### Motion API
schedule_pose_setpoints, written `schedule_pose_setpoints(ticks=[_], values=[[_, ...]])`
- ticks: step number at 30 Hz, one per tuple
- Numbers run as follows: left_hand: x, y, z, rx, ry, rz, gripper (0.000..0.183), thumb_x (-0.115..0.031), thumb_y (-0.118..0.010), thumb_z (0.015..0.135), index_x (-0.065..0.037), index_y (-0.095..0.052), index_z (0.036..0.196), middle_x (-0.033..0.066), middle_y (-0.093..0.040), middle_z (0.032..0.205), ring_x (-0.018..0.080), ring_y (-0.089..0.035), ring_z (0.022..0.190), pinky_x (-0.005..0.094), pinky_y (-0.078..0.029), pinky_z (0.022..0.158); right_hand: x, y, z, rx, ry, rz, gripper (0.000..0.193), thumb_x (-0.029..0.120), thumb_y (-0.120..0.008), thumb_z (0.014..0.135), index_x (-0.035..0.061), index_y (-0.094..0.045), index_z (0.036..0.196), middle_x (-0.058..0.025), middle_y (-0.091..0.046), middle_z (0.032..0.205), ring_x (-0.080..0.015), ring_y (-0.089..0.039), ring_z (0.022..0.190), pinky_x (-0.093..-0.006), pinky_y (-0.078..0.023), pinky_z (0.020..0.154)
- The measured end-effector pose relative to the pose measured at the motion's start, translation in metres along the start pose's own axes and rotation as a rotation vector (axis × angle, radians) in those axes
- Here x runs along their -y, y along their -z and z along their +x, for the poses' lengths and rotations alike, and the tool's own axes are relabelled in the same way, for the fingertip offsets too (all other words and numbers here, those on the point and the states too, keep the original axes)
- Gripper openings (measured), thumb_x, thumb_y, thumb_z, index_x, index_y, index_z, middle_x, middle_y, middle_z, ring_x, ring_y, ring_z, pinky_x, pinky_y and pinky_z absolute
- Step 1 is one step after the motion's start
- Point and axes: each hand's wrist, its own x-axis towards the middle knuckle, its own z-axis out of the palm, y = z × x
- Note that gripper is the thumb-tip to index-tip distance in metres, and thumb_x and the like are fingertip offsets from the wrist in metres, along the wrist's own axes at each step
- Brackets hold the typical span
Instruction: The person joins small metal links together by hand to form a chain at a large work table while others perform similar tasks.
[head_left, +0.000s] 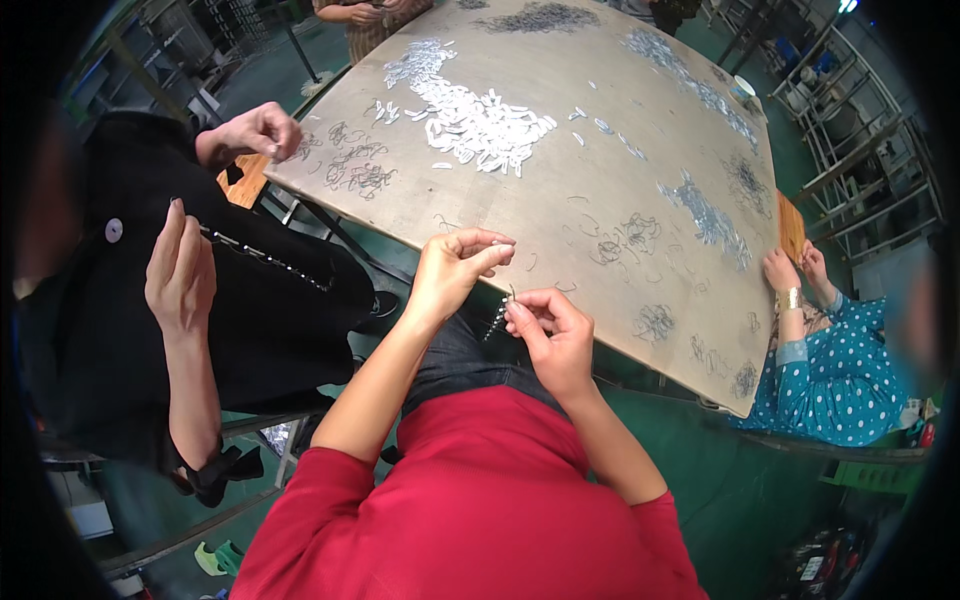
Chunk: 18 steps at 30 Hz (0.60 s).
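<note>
Clearly, the right hand (558,340) is the one with something in it: its thumb and forefinger pinch the upper end of a short beaded strand (495,320), which hangs just off the near edge of the table (470,205), above the wearer's lap. A small dark tip pokes up past those fingers. The left hand (452,275) is raised close by, a little higher and over the table's edge, with thumb and forefinger brought nearly together; whether anything tiny sits between them, I cannot tell.

Thin, dark, curved wires (630,235) lie in a loose tangle on the table to the right of both hands, and a few single ones are scattered nearer the edge. Beyond the hands spreads a heap of white oval pieces (485,130) — glossy, overlapping, trailing into a patch of clearer pieces (415,62) at its far left. Another dark wire pile (355,170) lies near the left corner, and more clear pieces (710,215) form a band toward the right side. A small cup (742,88) stands by the far right edge.

To the left, a co-worker in black (250,340) holds up a longer beaded strand (280,264); to the right, another in dotted teal clothing (830,370) has both hands near the table's side.
</note>
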Motion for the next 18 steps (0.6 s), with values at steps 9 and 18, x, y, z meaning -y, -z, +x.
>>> schedule_pose_setpoints(ticks=[9,18], values=[[-0.018,-0.014,-0.023,0.008,-0.051,0.145,0.018,-0.010,-0.062,0.084,0.000,-0.067,0.097,0.0042,-0.065,0.083,0.0074,-0.057,0.074,0.0208,-0.046,0.065,-0.014,0.004,0.010,-0.025,-0.031,-0.005,0.007,0.003,-0.062,0.083,-0.0033,-0.061,0.086,-0.0065,-0.064,0.074,-0.0096,-0.061,0.063,-0.0216,-0.049,0.055],[-0.009,-0.026,-0.020,-0.025,-0.188,0.330,0.015,-0.002,-0.065,0.079,-0.003,-0.070,0.093,0.0065,-0.062,0.095,0.0112,-0.058,0.082,0.0224,-0.046,0.069,-0.034,0.015,0.011,-0.005,-0.064,-0.055,0.012,0.003,-0.064,0.081,-0.0014,-0.060,0.091,-0.0094,-0.064,0.076,-0.0106,-0.061,0.063,-0.0234,-0.049,0.055]])
